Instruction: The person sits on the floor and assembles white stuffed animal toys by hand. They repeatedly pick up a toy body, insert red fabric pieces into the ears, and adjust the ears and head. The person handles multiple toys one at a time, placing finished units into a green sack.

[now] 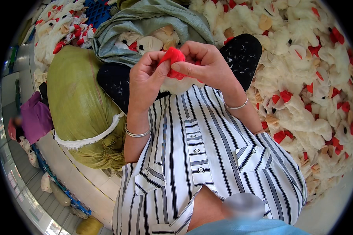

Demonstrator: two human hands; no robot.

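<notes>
Above my lap, my left hand point(150, 76) and my right hand point(208, 64) pinch a bright red fabric piece point(172, 62) between thumbs and fingertips. White fluffy plush point(178, 84) hangs just under the red piece, between my hands; it looks joined to it, though my fingers hide part of the join. Past my hands lies an open grey-green woven sack point(153, 24), with pale plush skins point(150, 44) bearing red and black bits in its mouth.
A large heap of cream plush skins point(298, 102) with red parts fills the right side. At left stands a stuffed olive sack point(76, 98) with a white fluffy strip point(88, 141) across it. Another plush pile point(60, 27) lies far left. A person in purple point(36, 117) is farther off.
</notes>
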